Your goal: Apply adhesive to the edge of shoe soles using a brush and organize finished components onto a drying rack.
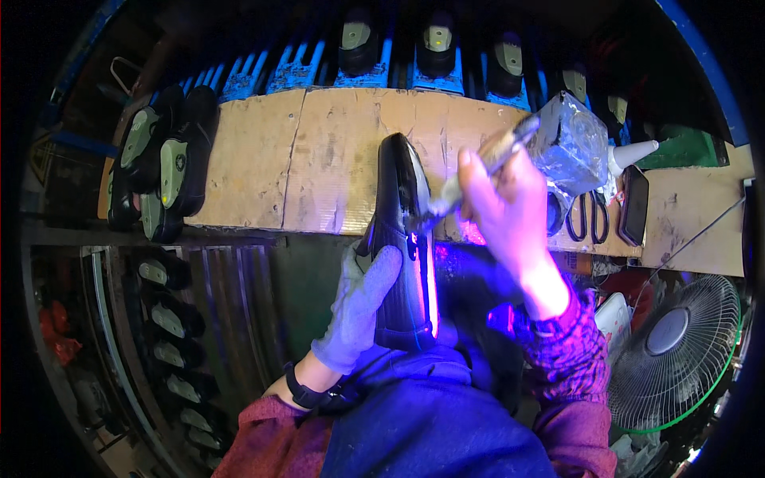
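Note:
My left hand (362, 299), in a pale glove, grips a black shoe (390, 203) around its side. The shoe stands lengthwise over the bench's front edge, toe pointing away, its side edge turned to the right. A purple glow lights a strip along that edge. In my bare right hand (514, 207) a brush (500, 147) is held with closed fingers, its handle slanting up to the right. The slightly blurred bristle end lies at the shoe's right edge, near the middle; whether it touches is hard to tell.
A cardboard-covered bench (263, 167) spans the front. Stacked shoes (179, 163) lie at its left end. Blue racks (358, 76) carry shoes behind. To the right are a grimy box-shaped container (570, 143), scissors (588, 217), a phone-like slab (634, 205) and a fan (673, 350). More shoes (179, 319) fill a lower-left rack.

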### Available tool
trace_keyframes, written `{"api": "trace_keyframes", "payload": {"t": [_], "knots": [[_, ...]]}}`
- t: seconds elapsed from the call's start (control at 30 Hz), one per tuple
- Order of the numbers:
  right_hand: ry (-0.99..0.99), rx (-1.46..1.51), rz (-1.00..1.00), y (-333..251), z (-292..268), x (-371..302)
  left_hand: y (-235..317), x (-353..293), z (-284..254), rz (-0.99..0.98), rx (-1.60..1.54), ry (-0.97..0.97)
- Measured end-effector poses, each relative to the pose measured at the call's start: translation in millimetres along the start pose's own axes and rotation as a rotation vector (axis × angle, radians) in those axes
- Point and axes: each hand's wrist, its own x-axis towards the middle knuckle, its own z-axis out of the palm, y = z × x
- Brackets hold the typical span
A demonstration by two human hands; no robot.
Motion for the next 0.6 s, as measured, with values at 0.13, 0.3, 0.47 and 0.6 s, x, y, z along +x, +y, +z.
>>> {"api": "trace_keyframes", "payload": {"t": [0.13, 0.3, 0.47, 0.6], "knots": [[-0.027, -0.096, 0.038, -13.5, -8.4, -35.1, -3.0, 0.3, 0.9, 0.043, 0.179, -0.032], [-0.136, -0.128, -0.062, -34.4, -20.6, -54.0, -8.5, 4.0, -3.5, 0.017, 0.118, -0.123], [-0.373, -0.021, -0.328, -54.5, -29.7, -53.1, -11.5, 4.4, -0.8, -0.085, -0.417, -0.389], [-0.57, 0.107, -0.528, -74.0, -37.1, -40.1, -2.7, -1.0, 6.9, 0.031, -0.254, -0.329]]}}
